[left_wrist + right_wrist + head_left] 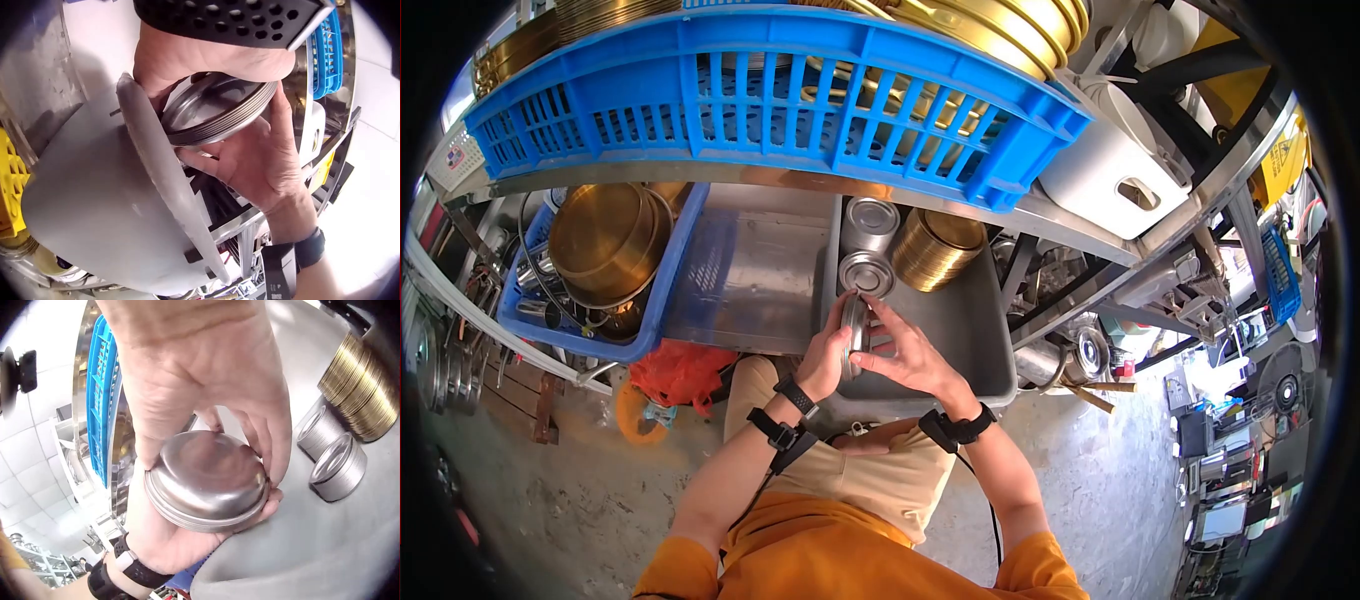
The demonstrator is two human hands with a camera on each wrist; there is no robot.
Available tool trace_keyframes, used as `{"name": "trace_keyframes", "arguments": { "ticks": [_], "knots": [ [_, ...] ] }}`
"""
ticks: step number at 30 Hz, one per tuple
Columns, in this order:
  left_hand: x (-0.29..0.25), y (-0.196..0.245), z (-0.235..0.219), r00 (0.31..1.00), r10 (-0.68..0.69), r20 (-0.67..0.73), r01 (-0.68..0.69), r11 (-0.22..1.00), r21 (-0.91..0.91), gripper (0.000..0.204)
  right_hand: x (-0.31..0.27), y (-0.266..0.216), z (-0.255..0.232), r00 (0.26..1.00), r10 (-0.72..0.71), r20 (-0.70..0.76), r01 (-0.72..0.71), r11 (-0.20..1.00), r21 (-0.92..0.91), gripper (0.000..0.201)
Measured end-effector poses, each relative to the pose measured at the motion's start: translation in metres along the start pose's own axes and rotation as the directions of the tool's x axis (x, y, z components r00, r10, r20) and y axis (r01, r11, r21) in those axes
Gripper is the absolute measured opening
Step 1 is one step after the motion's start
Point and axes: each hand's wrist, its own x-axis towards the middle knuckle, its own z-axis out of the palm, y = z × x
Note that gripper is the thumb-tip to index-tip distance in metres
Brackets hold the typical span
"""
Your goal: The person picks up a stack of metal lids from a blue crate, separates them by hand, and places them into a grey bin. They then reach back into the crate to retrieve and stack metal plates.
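Observation:
A short stack of shallow steel dishes (pixel 855 335), nested in one another, is held between both hands above the grey tub (pixel 975 360). My left hand (pixel 824 358) supports it from the left, the palm against the stack in the right wrist view. From the other side my right hand (pixel 912 358) grips the rim, thumb and fingers spread around the rounded dish bottom (pixel 212 472). Inside the tub stand two silver stacks of dishes, a back one (pixel 871 222) and a front one (pixel 866 272). A taller gold stack (pixel 940 250) is beside them.
Above the tub, a metal shelf (pixel 800 183) carries a blue crate (pixel 780 95) of gold ware and a white container (pixel 1115 170). Left of the tub, a blue basket (pixel 635 345) holds large gold pots (pixel 605 240). A red bag (pixel 675 375) lies below on the floor.

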Motion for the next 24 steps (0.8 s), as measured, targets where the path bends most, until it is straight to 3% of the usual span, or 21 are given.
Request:
{"name": "trace_keyframes", "arguments": {
  "ticks": [4, 7, 9, 13, 16, 21, 23, 24],
  "knots": [
    [0.0, 0.001, 0.003, 0.999, -0.037, 0.016, 0.039, 0.994, -0.105, 0.065, 0.0, -0.007, -0.001, 0.998, -0.054, -0.022, 0.054, 0.999, 0.002, 0.094],
    [0.002, -0.001, 0.002, 0.996, -0.055, -0.065, 0.04, 0.977, -0.211, 0.062, 0.0, -0.006, -0.002, 0.996, -0.083, -0.023, 0.085, 0.993, 0.081, 0.094],
    [0.006, -0.007, -0.01, 0.977, -0.207, -0.04, 0.175, 0.902, -0.395, 0.062, -0.001, -0.001, -0.002, 0.997, -0.054, -0.046, 0.06, 0.986, 0.153, 0.094],
    [0.003, -0.005, -0.006, 0.964, -0.218, -0.152, 0.145, 0.911, -0.386, 0.067, 0.001, 0.006, -0.01, 0.998, 0.036, -0.054, -0.018, 0.95, 0.312, 0.095],
    [0.002, -0.034, -0.019, 0.979, -0.189, -0.082, 0.123, 0.855, -0.505, 0.063, 0.015, 0.024, -0.025, 0.982, 0.043, -0.185, 0.021, 0.943, 0.331, 0.094],
    [0.002, -0.055, -0.027, 0.973, -0.219, -0.076, 0.148, 0.841, -0.52, 0.06, 0.052, 0.06, -0.036, 0.942, 0.089, -0.323, -0.043, 0.988, 0.148, 0.08],
    [0.002, -0.054, -0.027, 0.978, -0.196, -0.07, 0.132, 0.844, -0.52, 0.059, 0.067, 0.104, -0.027, 0.941, 0.08, -0.329, -0.144, 0.974, -0.177, 0.076],
    [0.002, -0.053, -0.027, 0.974, -0.216, -0.074, 0.144, 0.834, -0.533, 0.058, 0.066, 0.116, -0.022, 0.954, 0.127, -0.27, -0.223, 0.905, -0.362, 0.077]
  ]
}}
